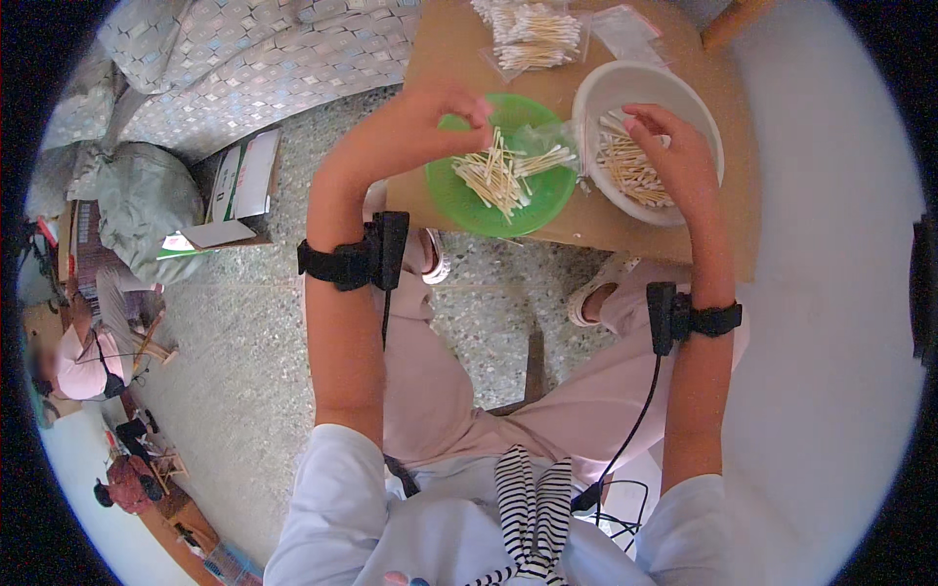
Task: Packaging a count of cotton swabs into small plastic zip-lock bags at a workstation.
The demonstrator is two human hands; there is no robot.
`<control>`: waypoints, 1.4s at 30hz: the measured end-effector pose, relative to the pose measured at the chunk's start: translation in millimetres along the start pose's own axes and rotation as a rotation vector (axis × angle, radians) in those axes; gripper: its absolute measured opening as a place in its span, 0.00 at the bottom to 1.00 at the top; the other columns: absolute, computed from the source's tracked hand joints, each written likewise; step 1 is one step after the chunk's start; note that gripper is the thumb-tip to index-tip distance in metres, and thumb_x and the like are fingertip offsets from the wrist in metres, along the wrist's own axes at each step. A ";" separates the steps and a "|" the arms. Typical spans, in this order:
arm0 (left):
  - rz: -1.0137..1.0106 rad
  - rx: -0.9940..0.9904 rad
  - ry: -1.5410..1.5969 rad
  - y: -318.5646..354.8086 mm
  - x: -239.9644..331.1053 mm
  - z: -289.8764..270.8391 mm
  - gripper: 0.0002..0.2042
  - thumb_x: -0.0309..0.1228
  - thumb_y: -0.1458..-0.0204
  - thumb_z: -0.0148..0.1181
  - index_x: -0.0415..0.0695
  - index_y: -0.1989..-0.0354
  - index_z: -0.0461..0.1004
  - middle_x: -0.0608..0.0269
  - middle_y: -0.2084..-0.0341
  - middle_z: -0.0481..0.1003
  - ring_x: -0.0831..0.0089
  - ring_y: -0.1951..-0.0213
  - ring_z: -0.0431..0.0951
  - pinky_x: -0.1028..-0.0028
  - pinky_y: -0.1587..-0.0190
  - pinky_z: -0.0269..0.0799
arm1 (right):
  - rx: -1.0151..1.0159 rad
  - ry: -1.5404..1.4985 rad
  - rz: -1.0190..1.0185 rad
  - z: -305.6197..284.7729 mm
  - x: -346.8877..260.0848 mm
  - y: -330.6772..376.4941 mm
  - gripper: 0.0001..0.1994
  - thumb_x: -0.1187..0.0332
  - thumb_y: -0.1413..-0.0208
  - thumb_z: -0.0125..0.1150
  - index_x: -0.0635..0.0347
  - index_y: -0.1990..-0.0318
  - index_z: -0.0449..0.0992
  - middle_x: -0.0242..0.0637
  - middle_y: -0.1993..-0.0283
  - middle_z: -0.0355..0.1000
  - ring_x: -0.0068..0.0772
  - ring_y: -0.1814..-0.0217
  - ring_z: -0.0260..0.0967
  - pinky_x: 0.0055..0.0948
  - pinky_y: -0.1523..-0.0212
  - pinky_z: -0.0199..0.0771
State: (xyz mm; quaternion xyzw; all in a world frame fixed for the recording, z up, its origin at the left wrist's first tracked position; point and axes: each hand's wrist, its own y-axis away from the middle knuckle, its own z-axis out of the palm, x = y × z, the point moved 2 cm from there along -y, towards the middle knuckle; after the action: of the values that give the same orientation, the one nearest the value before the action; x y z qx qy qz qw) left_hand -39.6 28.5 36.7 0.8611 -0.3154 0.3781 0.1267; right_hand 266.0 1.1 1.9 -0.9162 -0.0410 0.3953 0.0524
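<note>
My left hand (pixel 454 119) is over the upper left rim of a green plastic basket (pixel 454 210), its fingers loosely curled and apart from the thumb, with nothing visible between them. Cotton swabs (pixel 493 181) with pale sticks lie in a loose pile in that basket. A clear plastic bag (pixel 562 137) with some swabs at its mouth spans from the basket to the rim of a white bowl (pixel 711 127). Above this bowl hovers my right hand (pixel 676 151), thumb and bent fingers slightly apart, holding nothing I can see. More swabs (pixel 625 166) fill the bowl beneath it.
Bundled swabs (pixel 532 37) and an empty-looking clear bag (pixel 625 34) lie at the far side of the brown table (pixel 552 88). A white wall (pixel 821 293) rises at the right. An opened carton (pixel 244 181) stands on the left, with other people (pixel 93 366) beyond.
</note>
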 end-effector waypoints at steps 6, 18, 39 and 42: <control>-0.098 0.165 -0.218 -6.0 -18.8 7.1 0.13 0.38 0.48 0.60 0.41 0.63 0.79 0.56 0.63 0.79 0.63 0.60 0.79 0.68 0.54 0.72 | -0.087 0.454 -0.192 11.7 8.4 14.0 0.14 0.59 0.48 0.58 0.49 0.55 0.79 0.40 0.54 0.74 0.46 0.51 0.71 0.42 0.50 0.70; -0.147 0.617 -0.027 -15.7 12.7 5.3 0.15 0.40 0.45 0.58 0.38 0.64 0.78 0.57 0.71 0.79 0.71 0.68 0.78 0.72 0.63 0.72 | 0.274 0.371 -0.151 10.4 10.2 -4.9 0.09 0.59 0.52 0.65 0.53 0.68 0.81 0.38 0.62 0.75 0.46 0.57 0.71 0.44 0.55 0.68; 0.137 0.524 0.065 -29.0 41.2 72.9 0.10 0.35 0.52 0.65 0.40 0.69 0.78 0.58 0.68 0.74 0.60 0.63 0.74 0.67 0.60 0.68 | 0.036 -0.717 -0.129 14.7 -54.6 0.1 0.12 0.68 0.46 0.64 0.63 0.56 0.79 0.32 0.60 0.77 0.20 0.61 0.72 0.20 0.57 0.72; 0.141 0.569 0.137 -30.6 39.0 69.9 0.09 0.33 0.54 0.66 0.41 0.70 0.78 0.60 0.64 0.75 0.61 0.61 0.75 0.67 0.56 0.68 | 0.026 -0.725 -0.148 13.8 -55.7 -0.7 0.11 0.68 0.46 0.63 0.63 0.57 0.79 0.32 0.61 0.77 0.20 0.62 0.72 0.20 0.57 0.72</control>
State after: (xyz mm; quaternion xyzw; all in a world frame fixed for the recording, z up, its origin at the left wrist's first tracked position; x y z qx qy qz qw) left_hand 40.0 2.7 18.1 0.8105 -0.2466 0.5163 -0.1255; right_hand 217.8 -3.8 32.7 -0.7106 -0.1180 0.6896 0.0745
